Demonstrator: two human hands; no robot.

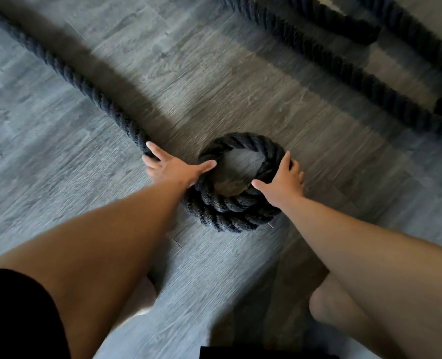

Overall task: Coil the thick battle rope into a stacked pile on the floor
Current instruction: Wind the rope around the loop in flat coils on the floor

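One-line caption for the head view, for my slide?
Left hand feeds battle rope while right hand steadies the small coil on wood-grain floor.

bare forearms, black short sleeve (15,314)

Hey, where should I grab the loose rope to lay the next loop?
Probably take the straight run just beyond the left hand, gripping from above. It lies flat on the floor, leading into the coil, which the right hand steadies.
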